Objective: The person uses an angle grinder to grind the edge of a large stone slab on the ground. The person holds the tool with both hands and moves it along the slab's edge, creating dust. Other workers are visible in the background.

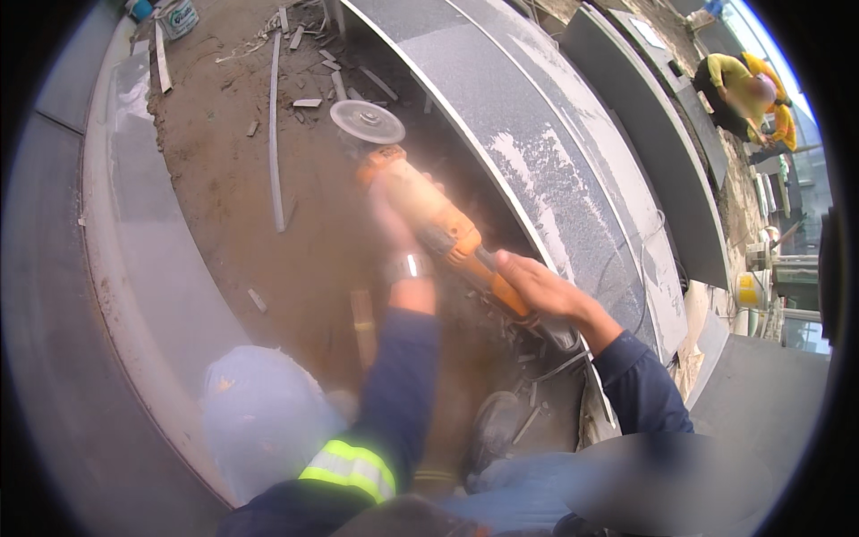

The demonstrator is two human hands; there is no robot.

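A: From my remote seat, what are my fingers doing?

B: I see the right hand (pixel 541 286) closed around the rear of the angle grinder (pixel 458 242), thumb on top; its fingers underneath are hidden from me. The left hand (pixel 392 215) is curled about the grinder's front housing. It's blurred, though I make out fingertips over the far side.

A: So both are holding the grinder. Where does it sit?

B: I have it slanting, rear end toward the right hand, with its round disc (pixel 368 122) at the far end. I can't tell whether the disc touches anything.

A: Just around it?

B: A silver wristband (pixel 410 267) sits close to the grinder's left side, above a dark blue sleeve (pixel 403 367). To the grinder's right I've got a grey slab (pixel 501 116) with a pale edge. A long, thin strip (pixel 276 134) lies left of the grinder on brown ground (pixel 228 179).

A: Farther out?

B: Well right of the grinder, I see people in yellow tops (pixel 750 82). Far beyond its disc, to the left, stands a white bucket (pixel 177 18).
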